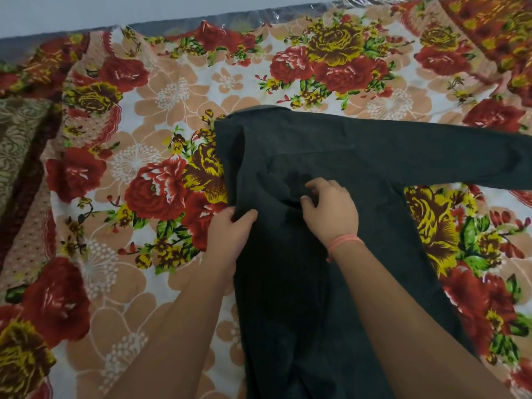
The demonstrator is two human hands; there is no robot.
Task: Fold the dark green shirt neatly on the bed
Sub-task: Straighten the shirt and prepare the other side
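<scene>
- We see the dark green shirt (302, 156) lying on the floral bedsheet (161, 90), right of the middle of the bed, its body running from the far collar end towards the near edge of the view.
- We judge the fold begun but far from finished: the left side of the shirt shows a straight, doubled-looking edge, as if that side were already turned in, though we cannot say where the left sleeve lies.
- 1 sleeve (449, 156) stretches flat to the right, well out from the body, so that side is not yet folded.
- The left hand (230, 237) is at the shirt's left edge, thumb on top and fingers underneath, pinching the cloth there.
- The right hand (331, 210), with a pink thread band (344, 243) at the wrist, rests on the middle of the shirt; its fingers are bent and a little spread, tips on the fabric beside a dark crease. We cannot tell whether they truly nip a tuck or only press it.
- What we think is left: bring the right sleeve and side in over the body, smooth the crease at the middle, then fold the length from the near hem towards the collar.
- A patterned brown cushion (20, 139) lies at the far left, well apart from the shirt.
</scene>
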